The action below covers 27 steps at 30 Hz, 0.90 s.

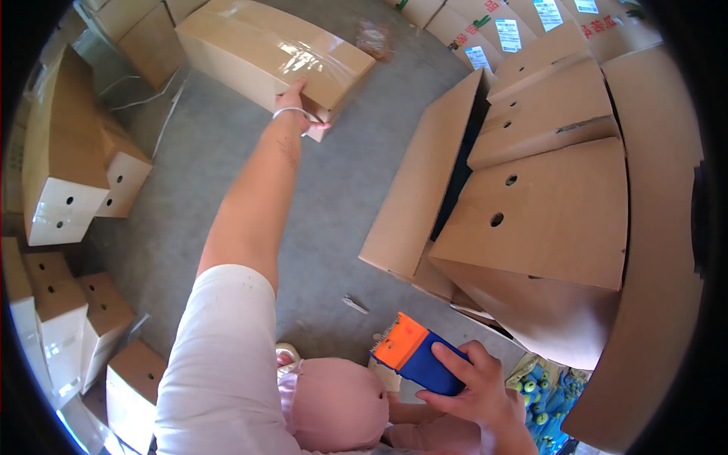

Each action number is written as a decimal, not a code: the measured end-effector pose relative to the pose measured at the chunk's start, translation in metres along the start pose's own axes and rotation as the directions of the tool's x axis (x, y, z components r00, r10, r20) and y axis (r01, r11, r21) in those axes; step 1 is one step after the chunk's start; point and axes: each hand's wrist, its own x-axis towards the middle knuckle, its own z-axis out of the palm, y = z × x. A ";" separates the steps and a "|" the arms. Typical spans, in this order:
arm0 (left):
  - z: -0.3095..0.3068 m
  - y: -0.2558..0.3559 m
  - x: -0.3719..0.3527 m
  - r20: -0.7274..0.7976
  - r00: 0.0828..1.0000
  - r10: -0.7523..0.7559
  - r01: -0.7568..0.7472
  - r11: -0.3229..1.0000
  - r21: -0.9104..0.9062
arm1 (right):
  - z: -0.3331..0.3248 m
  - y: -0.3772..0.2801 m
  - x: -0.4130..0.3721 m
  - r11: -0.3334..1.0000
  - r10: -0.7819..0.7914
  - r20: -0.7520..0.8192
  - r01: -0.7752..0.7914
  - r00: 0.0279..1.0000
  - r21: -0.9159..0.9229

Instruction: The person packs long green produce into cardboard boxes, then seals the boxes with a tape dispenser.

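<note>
My left hand is stretched out at the near right end of a long cardboard box with clear tape on its top. Its fingers are apart and touch the box's edge. A white band circles the wrist. At the lower right, my right hand is wrapped round a blue and orange tape cutter with a toothed edge, its teeth pointing up and left. A small metal tool lies on the grey floor just beyond the cutter.
Large open cardboard boxes stand on the right, with green produce in blue wrapping below them. More boxes with round holes line the left. Labelled cartons are at the top right. A crumpled clear bag lies beyond the taped box.
</note>
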 end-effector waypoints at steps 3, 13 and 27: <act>-0.005 0.014 0.018 0.017 1.000 0.023 -0.023 1.000 0.000 | 0.000 0.001 -0.010 1.000 0.023 0.009 -0.023 1.000 0.013; -0.199 -0.076 -0.066 0.181 0.963 0.200 -0.259 0.874 0.411 | -0.003 0.006 -0.021 0.998 -0.029 -0.049 0.031 0.998 0.051; -0.544 -0.241 -0.417 0.054 0.973 0.223 -0.094 0.171 0.981 | 0.009 -0.033 -0.038 0.921 -0.386 0.023 0.384 0.922 0.066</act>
